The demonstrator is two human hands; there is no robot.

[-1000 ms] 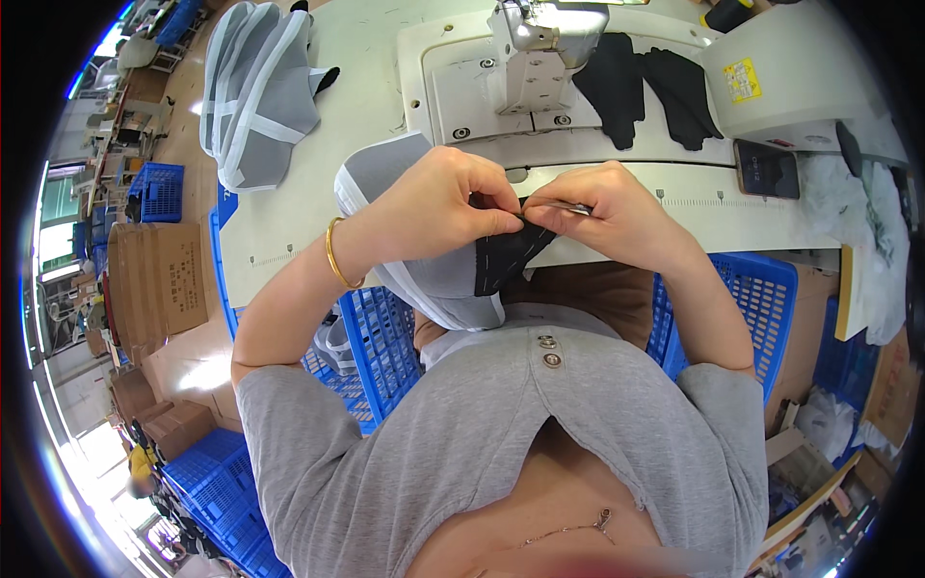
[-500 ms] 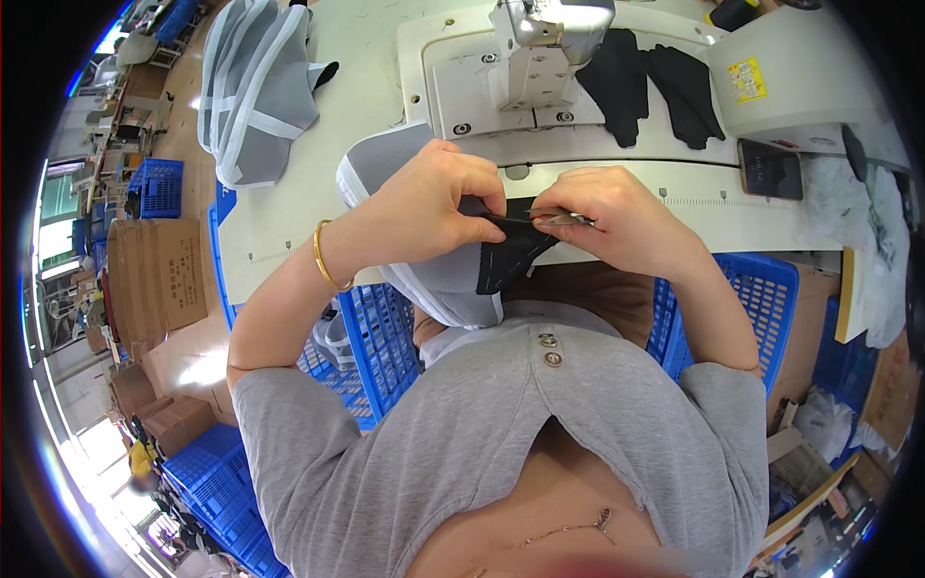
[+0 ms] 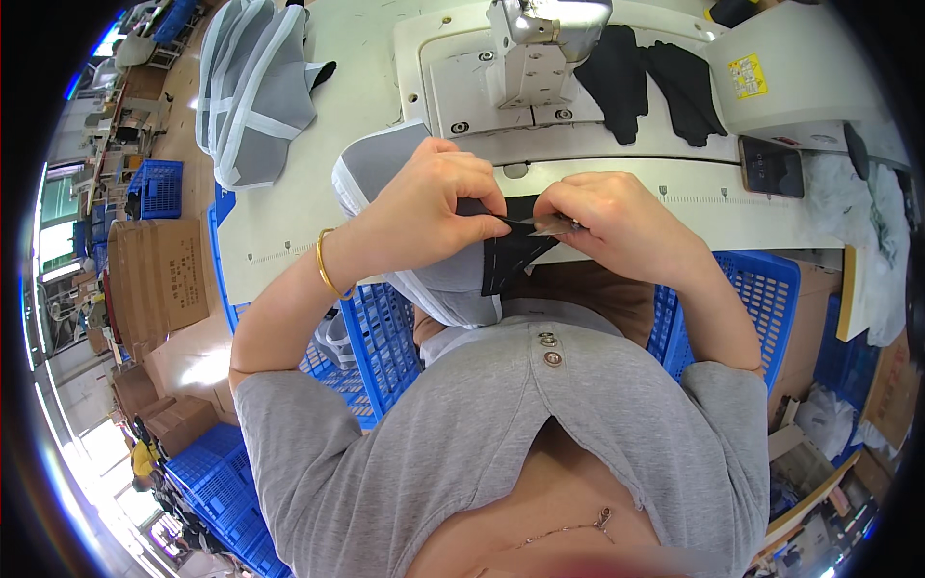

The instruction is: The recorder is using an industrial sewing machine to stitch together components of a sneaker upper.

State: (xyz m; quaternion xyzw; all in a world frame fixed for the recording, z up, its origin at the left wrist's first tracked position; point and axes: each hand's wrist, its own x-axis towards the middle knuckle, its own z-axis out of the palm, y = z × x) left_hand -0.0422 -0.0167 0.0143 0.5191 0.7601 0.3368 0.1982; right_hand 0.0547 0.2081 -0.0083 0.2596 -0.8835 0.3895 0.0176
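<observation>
My left hand [image 3: 438,197] pinches the folded edge of a black fabric panel [image 3: 506,260] between thumb and fingertips. The panel is joined to a grey fabric piece [image 3: 381,154] with white binding, which lies partly under my left hand and hangs over the table's front edge. Closed round small metal thread snips [image 3: 547,227], my right hand [image 3: 617,217] is just right of the left fingertips. The blades point left and lie at the black fabric's edge; whether they touch a thread cannot be made out.
A sewing machine head [image 3: 540,67] stands beyond my hands. Two black fabric pieces [image 3: 617,91] lie beside it, and a phone [image 3: 771,167] rests farther right. Bound grey pieces [image 3: 255,106] are piled at the back left. Blue baskets [image 3: 381,332] flank my lap below the table.
The snips have tilted and dropped a little, their blades now lower against the black fabric. My right hand has turned slightly with them; the left keeps its pinch almost in place.
</observation>
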